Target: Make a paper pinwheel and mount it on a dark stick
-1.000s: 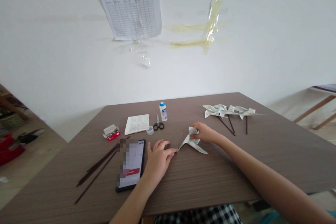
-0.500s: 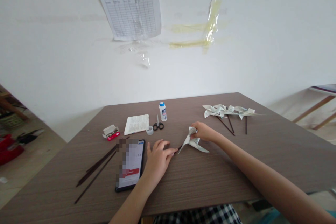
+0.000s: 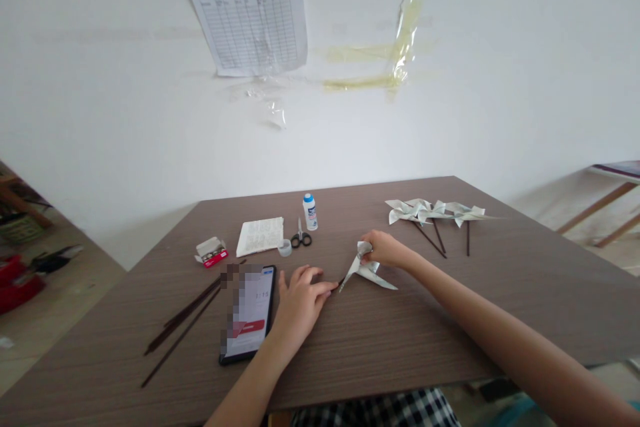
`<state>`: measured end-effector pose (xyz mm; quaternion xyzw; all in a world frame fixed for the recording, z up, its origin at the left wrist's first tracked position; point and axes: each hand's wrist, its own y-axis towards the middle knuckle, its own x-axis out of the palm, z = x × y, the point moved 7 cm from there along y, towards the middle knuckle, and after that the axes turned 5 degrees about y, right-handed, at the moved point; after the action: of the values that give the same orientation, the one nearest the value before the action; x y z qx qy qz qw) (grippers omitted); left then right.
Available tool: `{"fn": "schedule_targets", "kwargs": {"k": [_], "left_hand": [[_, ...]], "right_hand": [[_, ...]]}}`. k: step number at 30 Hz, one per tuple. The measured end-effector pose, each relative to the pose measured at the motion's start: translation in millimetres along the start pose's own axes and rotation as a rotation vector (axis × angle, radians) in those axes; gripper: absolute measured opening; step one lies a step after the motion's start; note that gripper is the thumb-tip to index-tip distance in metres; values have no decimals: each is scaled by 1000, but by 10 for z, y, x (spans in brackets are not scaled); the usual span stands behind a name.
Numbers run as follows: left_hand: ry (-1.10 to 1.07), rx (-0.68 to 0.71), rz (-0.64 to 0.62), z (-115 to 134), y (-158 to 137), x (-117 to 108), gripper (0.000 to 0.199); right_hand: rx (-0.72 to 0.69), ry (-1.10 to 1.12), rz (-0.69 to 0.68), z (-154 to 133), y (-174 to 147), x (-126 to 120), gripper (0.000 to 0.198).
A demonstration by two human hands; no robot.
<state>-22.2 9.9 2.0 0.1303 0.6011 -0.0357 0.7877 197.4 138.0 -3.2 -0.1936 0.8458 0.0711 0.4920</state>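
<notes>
My right hand [image 3: 384, 249] is closed on a printed-paper pinwheel [image 3: 373, 271], its fingers gripping near the middle of the folded blades. From the pinwheel's left side a short length of dark stick [image 3: 341, 281] shows, pinched at the fingertips of my left hand [image 3: 303, 295]. The rest of that stick is hidden by the paper and fingers. My left hand's other fingers are spread just above the table. Right beside that hand lies a phone [image 3: 249, 313] with its screen lit and partly pixelated.
Several finished pinwheels [image 3: 433, 211] on sticks lie at the back right. Scissors [image 3: 301, 238], a tape roll [image 3: 285, 248], a blue-capped bottle [image 3: 310, 212], a stack of printed paper [image 3: 261, 236] and a small red box [image 3: 213, 253] stand behind. Dark sticks [image 3: 183, 337] lie left of the phone.
Almost nothing has moved. Both hands hold nearly the same place, with the pinwheel and right hand shifted very slightly to the left.
</notes>
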Motion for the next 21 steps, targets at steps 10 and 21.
{"fn": "schedule_targets", "kwargs": {"k": [10,21], "left_hand": [[21,-14,-30,62,-5,-71,42],[34,-21,-73,48,12,-43,41]], "right_hand": [[27,-44,-15,-87,-39,-31,20],[68,-89,-19,-103,-40,-29,23]]}}
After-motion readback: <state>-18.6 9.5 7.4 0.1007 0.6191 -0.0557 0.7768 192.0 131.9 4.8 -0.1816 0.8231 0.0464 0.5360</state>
